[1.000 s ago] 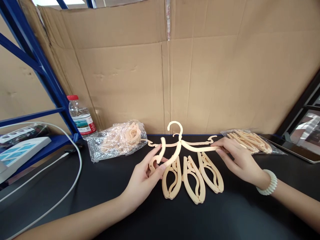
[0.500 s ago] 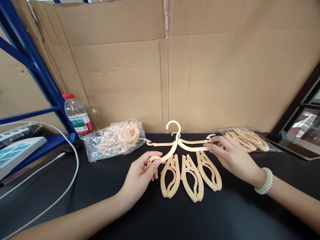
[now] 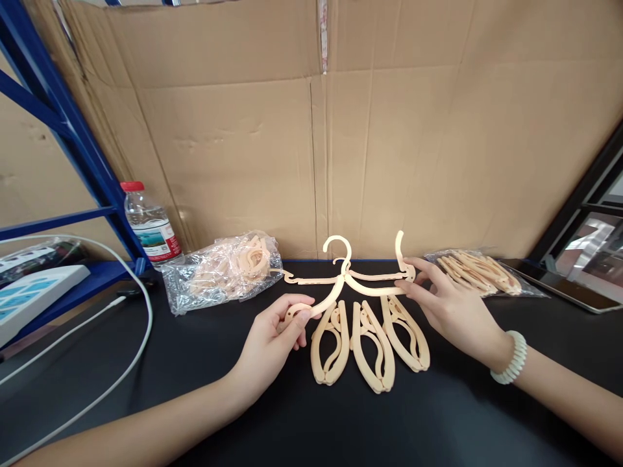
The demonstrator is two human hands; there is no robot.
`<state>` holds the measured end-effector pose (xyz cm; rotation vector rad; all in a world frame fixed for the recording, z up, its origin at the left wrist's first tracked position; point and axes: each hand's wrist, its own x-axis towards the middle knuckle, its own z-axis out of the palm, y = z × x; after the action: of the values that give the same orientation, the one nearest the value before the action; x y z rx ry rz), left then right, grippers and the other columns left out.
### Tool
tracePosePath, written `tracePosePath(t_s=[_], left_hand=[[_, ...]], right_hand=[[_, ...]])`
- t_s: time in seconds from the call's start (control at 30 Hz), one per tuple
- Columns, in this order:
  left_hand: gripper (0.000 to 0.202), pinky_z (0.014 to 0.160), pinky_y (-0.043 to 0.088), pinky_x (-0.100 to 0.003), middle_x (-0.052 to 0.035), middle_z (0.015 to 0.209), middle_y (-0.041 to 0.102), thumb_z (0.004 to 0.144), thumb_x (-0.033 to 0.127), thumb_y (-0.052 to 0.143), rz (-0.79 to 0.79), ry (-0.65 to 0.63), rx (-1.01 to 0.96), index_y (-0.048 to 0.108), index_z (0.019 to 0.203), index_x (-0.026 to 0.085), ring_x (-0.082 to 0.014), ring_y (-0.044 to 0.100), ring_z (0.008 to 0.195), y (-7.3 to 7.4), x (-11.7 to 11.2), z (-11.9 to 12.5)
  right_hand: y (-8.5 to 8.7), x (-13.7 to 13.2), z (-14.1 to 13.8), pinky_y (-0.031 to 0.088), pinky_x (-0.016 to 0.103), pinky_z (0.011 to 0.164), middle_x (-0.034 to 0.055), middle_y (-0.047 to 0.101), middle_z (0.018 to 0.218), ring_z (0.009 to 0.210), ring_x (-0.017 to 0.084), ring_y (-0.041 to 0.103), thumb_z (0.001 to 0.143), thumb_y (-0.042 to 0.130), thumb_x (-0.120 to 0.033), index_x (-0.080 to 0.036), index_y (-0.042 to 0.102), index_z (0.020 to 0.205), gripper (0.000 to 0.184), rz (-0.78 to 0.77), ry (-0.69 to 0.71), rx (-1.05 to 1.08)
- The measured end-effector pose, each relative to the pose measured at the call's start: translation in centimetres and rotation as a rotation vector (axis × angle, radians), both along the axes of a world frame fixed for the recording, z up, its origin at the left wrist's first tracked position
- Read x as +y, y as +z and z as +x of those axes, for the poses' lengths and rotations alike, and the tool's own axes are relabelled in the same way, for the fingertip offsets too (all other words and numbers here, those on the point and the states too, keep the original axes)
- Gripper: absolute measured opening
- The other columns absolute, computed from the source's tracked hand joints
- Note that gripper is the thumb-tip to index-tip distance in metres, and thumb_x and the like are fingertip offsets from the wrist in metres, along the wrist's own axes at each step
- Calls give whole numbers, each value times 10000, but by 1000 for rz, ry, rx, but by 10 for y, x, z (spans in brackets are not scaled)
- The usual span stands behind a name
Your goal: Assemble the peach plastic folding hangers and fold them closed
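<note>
A cream folding clothes hanger [image 3: 370, 289] is held above the table between my two hands. My left hand [image 3: 277, 331] pinches the end of its left arm. My right hand [image 3: 440, 301] grips the end of the right arm, where a short end piece sticks upward. Behind it, an unfolded hanger [image 3: 316, 281] lies at the back of the table. Three folded hangers lie below and in front: a left one [image 3: 318, 357], a middle one [image 3: 361, 337] and a right one [image 3: 423, 355].
A clear bag of pinkish hanger parts [image 3: 219, 269] lies at the back left, beside a red-capped water bottle [image 3: 153, 230]. Another bag of hanger parts [image 3: 474, 269] and a tablet-like device [image 3: 559, 288] lie at the right. White cable [image 3: 146, 331] curves along the left. Cardboard [image 3: 413, 130] walls the back.
The end piece on the right arm of the held hanger has swung out and now points upward by my right fingers. My left hand has barely moved.
</note>
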<state>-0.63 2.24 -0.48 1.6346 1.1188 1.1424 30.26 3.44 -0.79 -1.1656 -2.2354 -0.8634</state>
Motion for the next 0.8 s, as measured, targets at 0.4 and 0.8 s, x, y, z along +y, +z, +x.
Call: tracePosePath(t_s=[0.4, 0.8], left_hand=[[257, 536, 442, -221, -24, 848, 704, 877, 406, 585, 6, 1, 0, 620, 1005, 185, -94, 510, 548, 1, 0, 1], [257, 526, 443, -221, -9, 798, 685, 856, 412, 609, 20, 37, -11, 635, 981, 189, -94, 507, 535, 1, -1, 1]], right_hand=[[-5, 2, -2, 555, 387, 858, 122, 398, 1426, 1005, 202, 608, 910, 365, 10, -243, 618, 1210, 467, -196, 306, 367], [-3, 2, 1, 573, 379, 825, 54, 655, 1044, 958, 227, 663, 974, 463, -223, -264, 518, 1132, 172, -392, 295, 592]])
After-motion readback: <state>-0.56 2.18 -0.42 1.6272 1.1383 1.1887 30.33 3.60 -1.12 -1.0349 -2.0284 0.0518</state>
